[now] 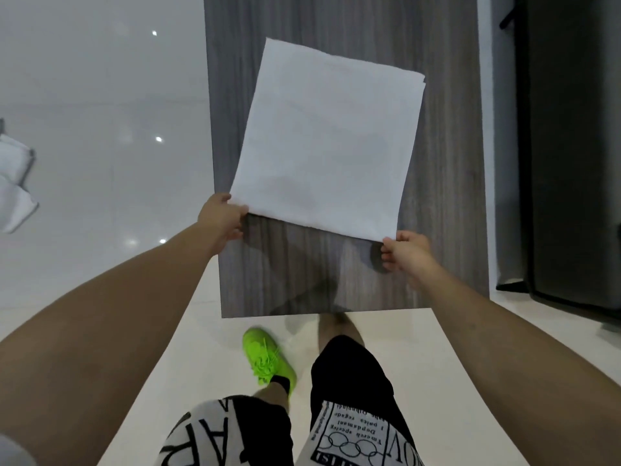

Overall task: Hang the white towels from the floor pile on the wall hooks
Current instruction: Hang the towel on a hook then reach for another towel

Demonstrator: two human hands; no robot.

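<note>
Head view looks down along both bare arms to a white towel (324,142), folded into a flat rectangle and held out in front of a grey wood-grain panel (447,183). The left hand (221,215) pinches the towel's near left corner, thumb on top and fingers curled under the edge. The right hand (405,252) pinches the near right corner the same way, fingers curled beneath the cloth. The towel covers the middle of the panel, its far edge tilted, with the layered fold showing at the far right corner; whether it lies against the panel or hangs just clear of it is hard to tell from this angle.

Left of the panel runs a glossy pale wall (100,95) with bright reflected spots, and at that wall's far left edge more white towels (15,183) hang beside a metal fitting. Right of the panel stands a dark doorway or cabinet (571,146). Below the panel's lower edge is the cream floor (420,348), where a bright green shoe (267,359) and black-and-white printed shorts (349,381) show.
</note>
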